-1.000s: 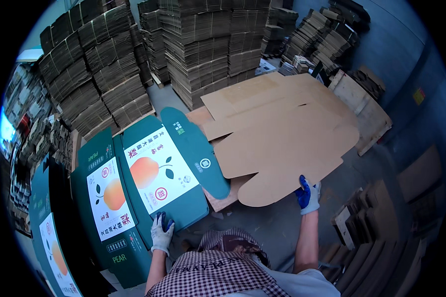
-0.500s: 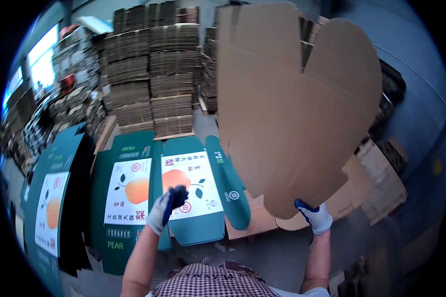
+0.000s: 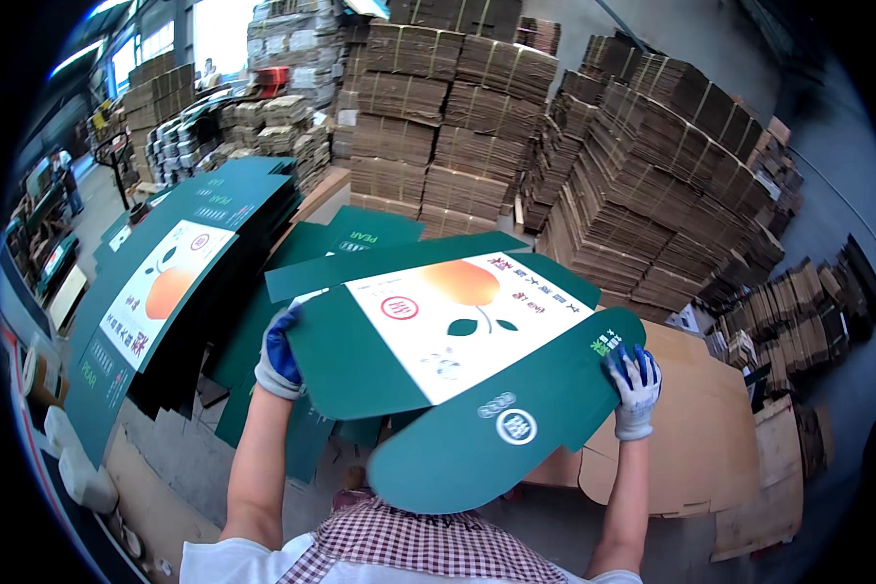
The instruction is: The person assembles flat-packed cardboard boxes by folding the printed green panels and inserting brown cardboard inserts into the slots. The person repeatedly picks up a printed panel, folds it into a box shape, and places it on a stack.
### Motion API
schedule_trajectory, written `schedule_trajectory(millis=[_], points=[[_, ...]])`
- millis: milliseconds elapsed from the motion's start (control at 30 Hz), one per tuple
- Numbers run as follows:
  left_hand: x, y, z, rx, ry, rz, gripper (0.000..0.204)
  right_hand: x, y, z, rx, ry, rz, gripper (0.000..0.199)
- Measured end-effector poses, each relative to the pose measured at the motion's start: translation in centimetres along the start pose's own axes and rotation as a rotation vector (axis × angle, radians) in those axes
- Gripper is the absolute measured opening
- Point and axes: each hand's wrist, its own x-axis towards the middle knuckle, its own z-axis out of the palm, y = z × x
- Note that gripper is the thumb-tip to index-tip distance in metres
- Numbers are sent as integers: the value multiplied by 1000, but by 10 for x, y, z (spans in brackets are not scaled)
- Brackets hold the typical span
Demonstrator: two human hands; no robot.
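Observation:
A green die-cut carton sheet (image 3: 457, 365) with a white panel and a printed orange fruit hangs tilted in front of me, printed face up. My left hand (image 3: 280, 355), in a white glove with blue palm, is closed on its left edge. At the opposite end, my right hand (image 3: 636, 391) grips the edge, its gloved fingers over the printed face and the thumb hidden. The sheet's rounded flap reaches down toward my checked apron (image 3: 409, 545). Brown cardboard (image 3: 691, 419) lies on the right, beyond my right hand.
A stack of matching green sheets (image 3: 170, 282) stands at the left, with more green sheets (image 3: 370, 226) behind the held one. Tall strapped bundles of flat cardboard (image 3: 642, 185) rise at the back. White containers (image 3: 88, 477) sit at the lower left.
The brown-faced sheet that my right hand held upright is no longer raised. My left hand, empty before, now grips a green-faced sheet together with my right. The view has swung.

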Motion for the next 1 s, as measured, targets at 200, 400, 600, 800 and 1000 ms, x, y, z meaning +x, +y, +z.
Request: schedule_trajectory(millis=[200,400,600,800,1000], points=[[-52,-86,-5,344,249,-260,54,-53,6,67,108,-431,765,43],[-98,-176,-34,621,55,-260,55,23,-144,4,1864,-597,1132,31],[-92,-186,-19,1078,-88,-531,45,27,-245,3,1243,-1018,627,42],[-82,-182,-57,1222,-279,-549,41,25,-285,29,1790,-1045,1331,42],[-29,-138,-72,1516,-915,-530,38,26,-324,63,1757,-906,1496,27]])
